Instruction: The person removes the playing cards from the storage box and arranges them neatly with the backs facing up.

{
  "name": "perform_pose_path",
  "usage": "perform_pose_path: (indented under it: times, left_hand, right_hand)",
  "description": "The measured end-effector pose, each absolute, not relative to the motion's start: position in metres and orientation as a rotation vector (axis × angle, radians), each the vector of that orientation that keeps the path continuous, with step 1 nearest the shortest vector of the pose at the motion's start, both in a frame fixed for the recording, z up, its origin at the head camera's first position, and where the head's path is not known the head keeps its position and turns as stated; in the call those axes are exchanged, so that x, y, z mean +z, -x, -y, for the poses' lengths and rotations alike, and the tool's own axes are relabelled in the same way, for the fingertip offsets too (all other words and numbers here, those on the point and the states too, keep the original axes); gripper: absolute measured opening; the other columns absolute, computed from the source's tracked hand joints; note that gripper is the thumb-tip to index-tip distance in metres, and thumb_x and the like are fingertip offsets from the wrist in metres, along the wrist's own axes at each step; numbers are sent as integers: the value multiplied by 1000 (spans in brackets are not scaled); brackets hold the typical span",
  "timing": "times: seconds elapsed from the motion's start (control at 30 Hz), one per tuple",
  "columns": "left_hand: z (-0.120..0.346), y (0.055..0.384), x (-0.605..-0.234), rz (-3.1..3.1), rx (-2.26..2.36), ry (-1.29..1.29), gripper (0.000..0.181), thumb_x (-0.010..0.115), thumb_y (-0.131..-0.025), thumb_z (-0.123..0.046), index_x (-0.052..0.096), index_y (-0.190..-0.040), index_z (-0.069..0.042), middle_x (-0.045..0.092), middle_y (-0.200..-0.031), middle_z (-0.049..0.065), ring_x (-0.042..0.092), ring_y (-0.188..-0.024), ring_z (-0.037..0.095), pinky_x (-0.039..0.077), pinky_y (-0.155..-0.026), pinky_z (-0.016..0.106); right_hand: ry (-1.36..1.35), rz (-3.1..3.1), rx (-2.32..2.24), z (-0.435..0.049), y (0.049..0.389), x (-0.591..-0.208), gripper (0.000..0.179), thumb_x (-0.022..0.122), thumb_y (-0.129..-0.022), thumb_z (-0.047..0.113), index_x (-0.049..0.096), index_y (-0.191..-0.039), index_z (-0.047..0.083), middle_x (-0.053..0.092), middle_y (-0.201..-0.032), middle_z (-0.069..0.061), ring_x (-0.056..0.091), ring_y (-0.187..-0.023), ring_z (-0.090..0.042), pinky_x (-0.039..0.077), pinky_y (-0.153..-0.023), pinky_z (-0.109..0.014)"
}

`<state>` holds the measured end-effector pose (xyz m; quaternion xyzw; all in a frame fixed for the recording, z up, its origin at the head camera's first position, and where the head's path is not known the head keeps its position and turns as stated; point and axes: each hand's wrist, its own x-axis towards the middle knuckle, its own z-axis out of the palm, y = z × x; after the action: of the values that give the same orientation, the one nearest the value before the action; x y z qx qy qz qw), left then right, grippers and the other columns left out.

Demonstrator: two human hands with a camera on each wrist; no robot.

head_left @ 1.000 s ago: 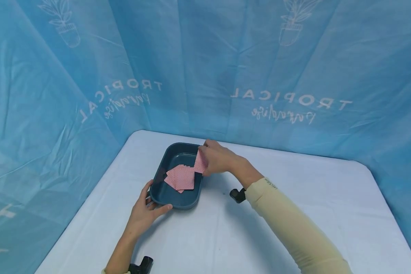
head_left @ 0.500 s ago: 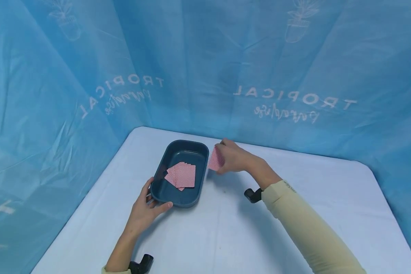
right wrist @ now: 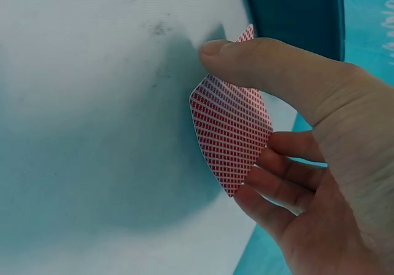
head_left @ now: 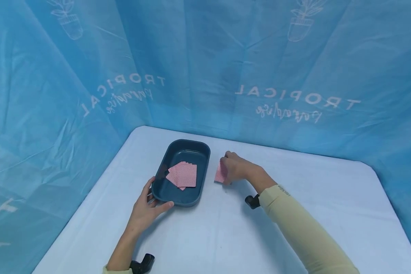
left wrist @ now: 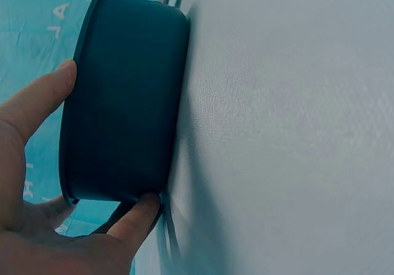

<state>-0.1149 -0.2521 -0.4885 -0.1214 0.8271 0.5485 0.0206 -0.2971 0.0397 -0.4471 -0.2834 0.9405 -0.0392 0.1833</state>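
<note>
A dark blue rectangular tray [head_left: 178, 195] stands on the white table, left of the middle. Inside it lies a loose fan of playing cards [head_left: 186, 176], red patterned backs up. My left hand [head_left: 144, 211] holds the tray's near left corner, thumb at the near rim and fingers along the left side; the left wrist view shows the thumb [left wrist: 46, 96] on the rim. Right of the tray, my right hand [head_left: 238, 167] grips a playing card [right wrist: 231, 133] between thumb and fingertips. The card bows, its red back showing; whether more cards lie behind it I cannot tell.
White cloth covers the table [head_left: 219, 236]. A blue printed curtain [head_left: 205, 76] hangs close behind the far edge and along the left side. Black camera mounts [head_left: 142, 263] sit at both wrists.
My right hand has lifted the card from over the tray's right rim, carried it right, then lowered it toward the table. The left hand stays at the tray, and the other cards lie as before.
</note>
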Motion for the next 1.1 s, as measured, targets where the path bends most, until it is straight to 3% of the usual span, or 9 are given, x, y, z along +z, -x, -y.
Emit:
perform_pose_path:
  times: [0.17, 0.8, 1.1]
  left_hand:
    - [255, 112, -487, -2573, 1690, 406, 102, 84, -75, -34, 17, -153, -33, 32, -149, 20, 44, -128, 41, 43, -97, 47]
    - [254, 113, -488, -2581, 1731, 369, 103, 85, -74, -35, 18, -153, -30, 33, -147, 21, 44, -127, 42, 42, -97, 47]
    - [251, 116, -493, -2557, 1756, 384, 103, 86, -72, -35, 21, -152, -33, 35, -146, 19, 46, -126, 41, 43, -96, 47]
  right_hand:
    - [838, -2625, -107, -34, 297, -456, 85, 85, -67, 42, 49, -135, 7, 45, -118, -3, 41, -107, -16, 49, -86, -32]
    - [829, -2614, -77, -34, 297, -455, 80, 86, -67, 41, 52, -131, 8, 45, -117, -3, 40, -106, -18, 49, -84, -32]
    - [843, -2646, -224, -48, 302, -436, 91, 83, -72, 41, 41, -144, 3, 42, -133, -9, 41, -120, -23, 44, -99, -41]
